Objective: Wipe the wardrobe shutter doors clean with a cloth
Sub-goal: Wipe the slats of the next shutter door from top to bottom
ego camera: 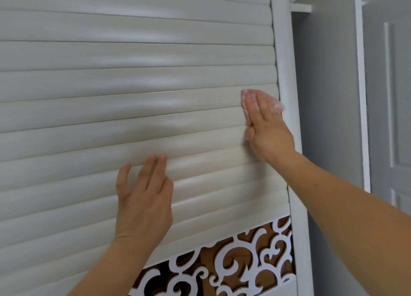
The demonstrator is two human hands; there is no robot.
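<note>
The wardrobe shutter door [111, 77] is made of pale cream horizontal slats and fills most of the view. My right hand [266, 128] presses a pink and white cloth [246, 97] flat against a slat near the door's right edge; only the cloth's edges show around my fingers. My left hand [142, 197] rests lower and further left, fingers spread, palm flat on the slats, holding nothing.
A white rounded frame post [287, 77] runs down the door's right side. Below the slats is a white scrollwork panel [240, 253] over brown backing. A grey wall [329, 95] and a white panelled door [391, 95] stand to the right.
</note>
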